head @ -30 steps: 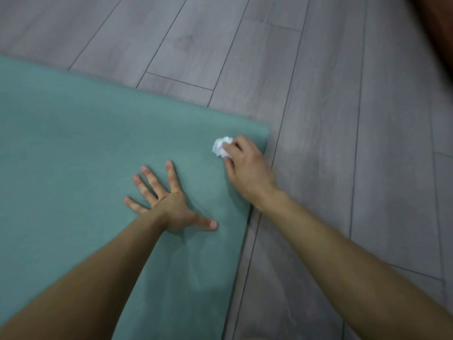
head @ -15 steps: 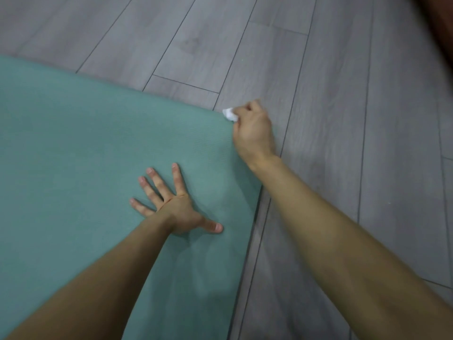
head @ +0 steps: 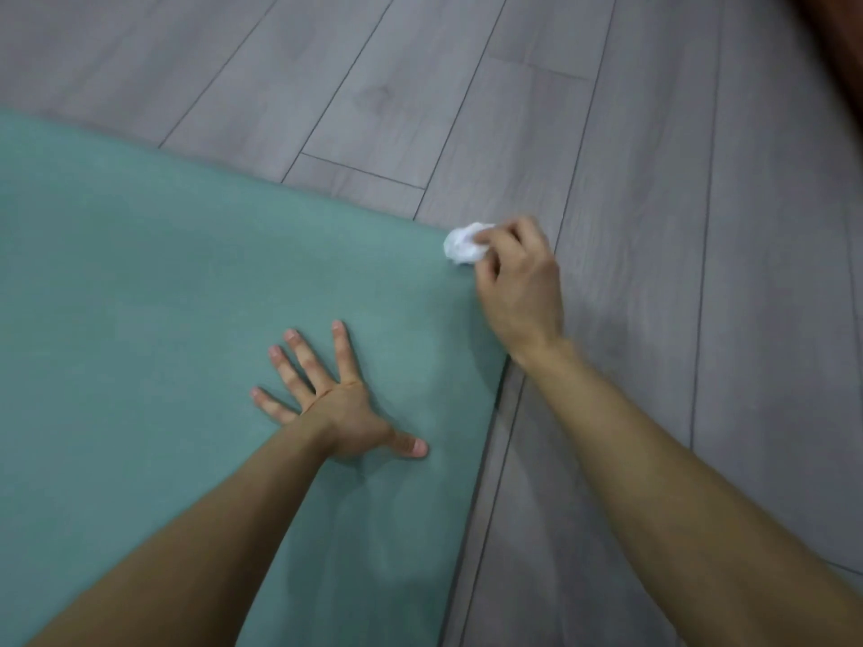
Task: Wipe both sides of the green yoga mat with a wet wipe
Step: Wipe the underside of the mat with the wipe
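The flat green foam yoga mat (head: 163, 296) lies on the grey wood-plank floor (head: 677, 226), open boards beyond its far and right edges. The left hand (head: 336, 399) presses it, fingers spread, empty. The right hand (head: 518, 282) pinches a crumpled white wet wipe (head: 462, 245) at the mat's far right corner.

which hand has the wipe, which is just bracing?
The right hand pinches the balled white wipe at the green mat's far corner. The left hand holds nothing: it lies flat, fingers spread, on the mat.
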{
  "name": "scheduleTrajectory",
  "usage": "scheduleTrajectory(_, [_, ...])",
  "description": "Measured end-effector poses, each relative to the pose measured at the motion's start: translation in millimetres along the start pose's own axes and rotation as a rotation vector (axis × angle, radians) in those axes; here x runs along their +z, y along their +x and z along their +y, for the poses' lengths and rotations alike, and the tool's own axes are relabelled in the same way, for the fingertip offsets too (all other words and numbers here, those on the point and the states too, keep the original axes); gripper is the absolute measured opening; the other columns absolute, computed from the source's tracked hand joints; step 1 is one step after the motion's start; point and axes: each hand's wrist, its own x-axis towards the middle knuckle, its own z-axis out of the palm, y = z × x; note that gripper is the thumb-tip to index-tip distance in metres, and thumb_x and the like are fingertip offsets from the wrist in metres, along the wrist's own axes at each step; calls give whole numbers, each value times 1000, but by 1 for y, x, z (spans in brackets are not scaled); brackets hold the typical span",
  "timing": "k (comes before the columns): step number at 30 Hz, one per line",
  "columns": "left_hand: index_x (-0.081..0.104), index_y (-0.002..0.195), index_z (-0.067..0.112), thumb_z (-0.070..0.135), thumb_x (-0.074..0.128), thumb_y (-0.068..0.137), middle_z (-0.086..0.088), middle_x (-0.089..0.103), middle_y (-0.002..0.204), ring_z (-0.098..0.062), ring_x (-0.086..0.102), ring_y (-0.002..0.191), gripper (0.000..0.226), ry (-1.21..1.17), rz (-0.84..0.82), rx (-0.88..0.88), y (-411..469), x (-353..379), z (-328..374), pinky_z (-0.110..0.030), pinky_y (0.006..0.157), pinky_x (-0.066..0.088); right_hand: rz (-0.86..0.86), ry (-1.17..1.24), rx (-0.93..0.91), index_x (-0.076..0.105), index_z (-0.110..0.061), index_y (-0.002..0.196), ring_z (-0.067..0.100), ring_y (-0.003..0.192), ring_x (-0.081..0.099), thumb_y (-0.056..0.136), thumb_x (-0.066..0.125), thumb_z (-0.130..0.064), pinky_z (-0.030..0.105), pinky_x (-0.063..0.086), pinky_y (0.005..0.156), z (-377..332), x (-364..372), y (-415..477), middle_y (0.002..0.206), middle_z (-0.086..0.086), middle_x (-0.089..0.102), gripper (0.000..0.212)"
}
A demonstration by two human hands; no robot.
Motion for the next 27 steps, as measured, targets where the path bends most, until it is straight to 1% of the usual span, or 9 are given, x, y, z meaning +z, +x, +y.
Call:
scheduleTrajectory(2, [-59, 135, 35, 89, 86, 27, -19, -69, 136, -43, -59, 132, 189, -5, -2, -5, 0, -1, 0, -80, 113, -14, 87, 18, 185, 76, -7, 107, 29, 92, 65, 87, 57, -5, 37, 55, 84, -2, 4, 22, 107, 12, 62, 28])
scheduleTrajectory(4, [-60, 135, 35, 89, 86, 27, -19, -69, 136, -43, -59, 132, 189, -13, 0, -12, -1, -2, 1, -79, 113, -15, -22, 25, 218, 77, -6, 111, 31, 93, 66, 86, 58, -5, 37, 56, 86, -17, 19, 16, 111, 12, 64, 31])
scheduleTrajectory(10, [-59, 137, 33, 89, 86, 27, -20, -68, 136, -44, -59, 132, 190, -4, 7, -7, 2, 1, 0, -79, 113, -15, -410, 72, -170, 71, -7, 124, 36, 110, 66, 82, 61, -5, 45, 57, 96, -50, 31, -76, 121, 13, 64, 44])
scheduleTrajectory(14, [-59, 136, 34, 90, 85, 24, -20, -67, 138, -44, -58, 133, 191, -11, 16, -6, -1, 0, 0, -80, 113, -15, -158, 36, -113, 72, -2, 101, 34, 85, 63, 91, 61, -3, 41, 57, 74, -42, 21, -41, 109, 16, 59, 15])
scheduleTrajectory(17, [-57, 139, 34, 89, 86, 26, -20, -66, 140, -43, -57, 134, 191, -16, 30, 0, -2, 0, 1, -79, 113, -15, 179, 24, 132, 73, -5, 104, 27, 91, 64, 89, 57, -2, 27, 50, 77, -28, 17, 5, 115, 12, 62, 22])
scheduleTrajectory(19, [-56, 140, 33, 88, 87, 28, -21, -66, 140, -42, -58, 134, 190, -12, 34, 0, -3, 0, 1, -79, 113, -16, 190, 65, 212, 75, -7, 106, 29, 92, 66, 88, 57, -1, 33, 53, 80, -27, 21, 10, 109, 12, 66, 26])
scheduleTrajectory(24, [-55, 142, 33, 87, 88, 26, -21, -65, 142, -43, -57, 135, 191, -21, 47, -4, 1, 3, 1, -79, 113, -16, -414, 22, -609, 76, -4, 111, 35, 94, 66, 90, 65, -1, 44, 59, 77, -57, 46, -57, 105, 15, 69, 24])
scheduleTrajectory(25, [-54, 142, 33, 87, 88, 26, -21, -65, 142, -43, -57, 135, 191, -22, 51, -4, 1, 3, 1, -79, 113, -16, -377, -4, -635, 77, -6, 109, 34, 92, 64, 92, 65, -3, 44, 57, 74, -51, 44, -50, 101, 13, 67, 21])
scheduleTrajectory(27, [-55, 142, 33, 86, 89, 29, -21, -66, 141, -43, -57, 135, 190, -23, 48, -4, 0, 3, 1, -78, 113, -17, -99, 0, -347, 79, -8, 104, 34, 91, 63, 90, 65, -3, 44, 55, 77, -34, 37, -16, 97, 13, 65, 20])
